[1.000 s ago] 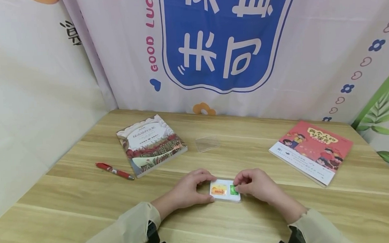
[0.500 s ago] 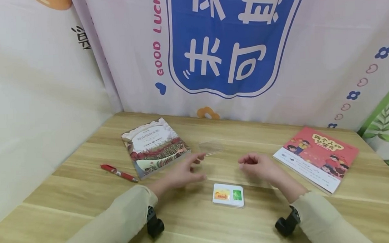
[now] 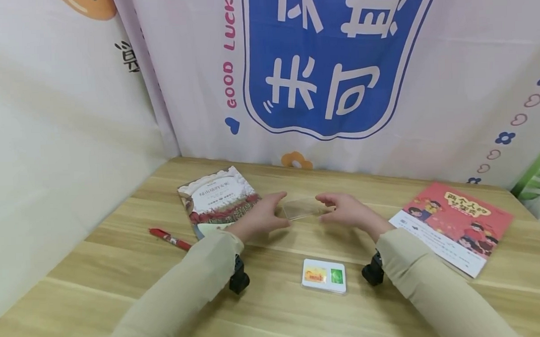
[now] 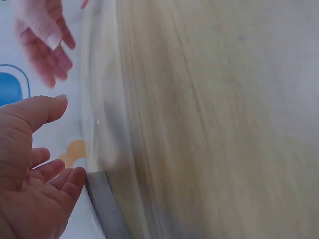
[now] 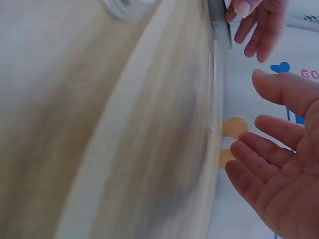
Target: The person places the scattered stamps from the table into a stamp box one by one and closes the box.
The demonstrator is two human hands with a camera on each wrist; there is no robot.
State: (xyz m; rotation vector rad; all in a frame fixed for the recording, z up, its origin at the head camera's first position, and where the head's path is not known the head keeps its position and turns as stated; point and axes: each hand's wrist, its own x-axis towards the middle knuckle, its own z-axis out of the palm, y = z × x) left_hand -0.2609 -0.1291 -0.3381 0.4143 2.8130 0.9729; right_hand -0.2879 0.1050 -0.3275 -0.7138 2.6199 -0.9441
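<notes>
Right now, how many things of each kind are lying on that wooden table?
Books: 2, a floral-cover book and a red picture book
Pens: 1, red pen
Card boxes: 1, card box
Clear lids: 1, clear lid
Total: 5

Left hand (image 3: 258, 219) and right hand (image 3: 345, 211), fingers relaxed, flank a clear plastic lid (image 3: 301, 207) on the wooden table (image 3: 122, 273). Card box (image 3: 324, 276) lies nearer the person; red pen (image 3: 170, 239), floral book (image 3: 215, 197), pink book (image 3: 452, 224) lie around.

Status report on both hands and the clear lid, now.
Left hand open, right hand open, either side of the clear lid. Lid flat on table, not gripped. Nothing between hands and lid.
</notes>
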